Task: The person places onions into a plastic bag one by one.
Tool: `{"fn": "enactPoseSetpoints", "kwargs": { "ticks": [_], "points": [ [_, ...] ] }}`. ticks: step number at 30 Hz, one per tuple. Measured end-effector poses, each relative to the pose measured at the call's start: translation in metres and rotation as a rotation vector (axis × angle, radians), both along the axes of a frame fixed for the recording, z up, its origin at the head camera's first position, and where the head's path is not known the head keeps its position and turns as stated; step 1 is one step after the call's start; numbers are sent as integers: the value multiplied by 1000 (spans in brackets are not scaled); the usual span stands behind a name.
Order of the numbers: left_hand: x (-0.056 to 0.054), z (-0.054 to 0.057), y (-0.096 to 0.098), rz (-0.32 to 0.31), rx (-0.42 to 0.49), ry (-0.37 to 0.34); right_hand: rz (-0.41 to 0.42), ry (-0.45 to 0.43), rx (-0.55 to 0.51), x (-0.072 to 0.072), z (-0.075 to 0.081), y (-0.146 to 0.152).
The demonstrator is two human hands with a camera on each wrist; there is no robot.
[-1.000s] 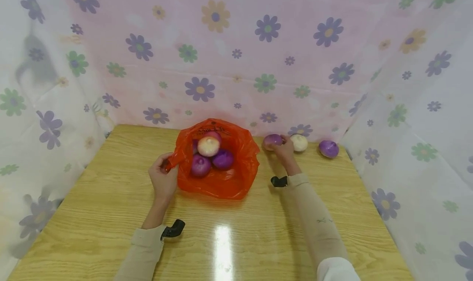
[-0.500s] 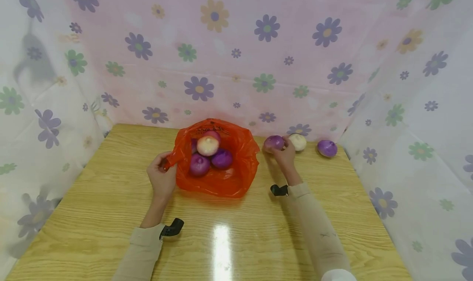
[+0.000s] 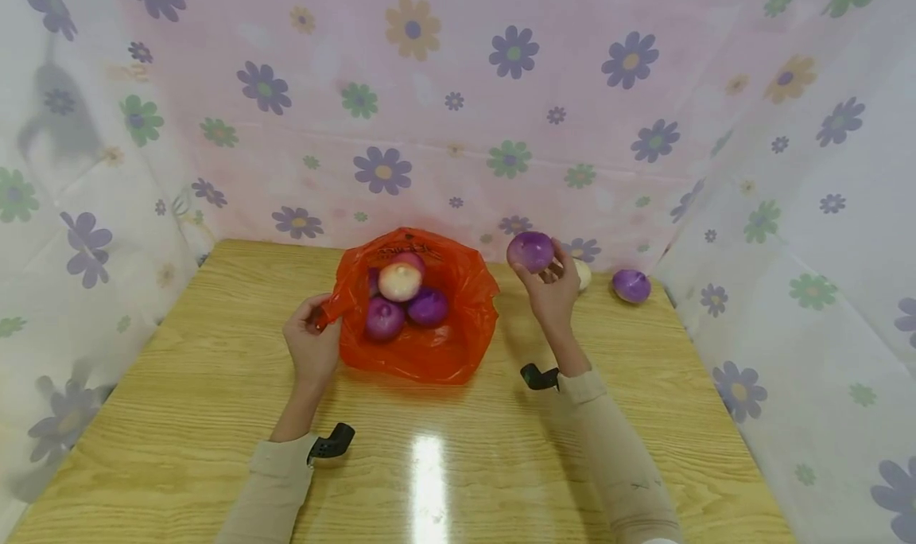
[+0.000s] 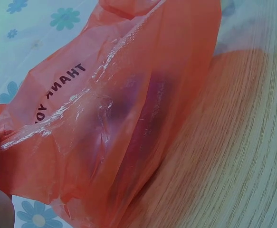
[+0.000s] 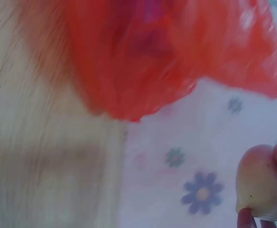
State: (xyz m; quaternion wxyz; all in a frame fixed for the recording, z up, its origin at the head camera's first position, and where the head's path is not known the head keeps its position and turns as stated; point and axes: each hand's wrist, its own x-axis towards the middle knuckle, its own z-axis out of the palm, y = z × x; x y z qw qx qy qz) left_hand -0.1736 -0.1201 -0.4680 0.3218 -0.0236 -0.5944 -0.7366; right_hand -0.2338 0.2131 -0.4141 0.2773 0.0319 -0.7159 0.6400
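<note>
A red plastic bag (image 3: 422, 361) stands with its mouth open on the wooden table. Inside it lie several onions, mostly purple ones (image 3: 385, 319), with a pale onion (image 3: 400, 281) on top. My left hand (image 3: 312, 345) pinches the bag's left edge. In the left wrist view the bag (image 4: 128, 123) is see-through, with dark round shapes behind its film. To the right of the bag, my right hand (image 3: 554, 297) grips a purple onion (image 3: 530, 252) above the table. The right wrist view shows the paler side of this onion (image 5: 259, 185) between the fingers.
A white onion (image 3: 583, 274), partly hidden by my right hand, and another purple onion (image 3: 631, 286) lie along the table's back edge. Flower-patterned cloth (image 3: 458, 130) hangs close behind the table (image 3: 215, 385) and on both sides.
My right hand has taken hold of the purple onion and lifted it up off the table. The left hand keeps its grip on the bag, which has hardly moved.
</note>
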Motion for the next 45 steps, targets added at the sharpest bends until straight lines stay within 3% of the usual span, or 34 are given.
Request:
{"fn": "enactPoseSetpoints", "kwargs": {
  "ticks": [4,8,11,13,17,23,29,34,39,45],
  "points": [
    [0,-2,-1,5,-17,-5,54,155,-32,14,17,-20],
    [0,-3,-2,6,-26,-11,117,246,-25,21,17,-38],
    [0,-4,-2,6,-29,-11,198,258,-3,28,14,-52],
    [-1,-4,-2,7,-33,-9,272,234,18,35,14,-63],
    [-1,-5,-2,-7,-18,3,418,105,83,48,14,-82],
    [-1,-6,-1,-16,-18,10,553,-117,149,53,6,-105],
    [-2,-6,-1,-16,-27,8,521,-304,114,44,0,-124],
    [-3,-7,-1,-14,-39,-5,488,-419,-19,32,-3,-139],
    [-3,-6,-1,-12,-48,-21,436,-487,-145,24,-1,-150],
    [-3,-4,-2,-10,-44,-39,348,-497,-117,14,-2,-155]
  ]
}}
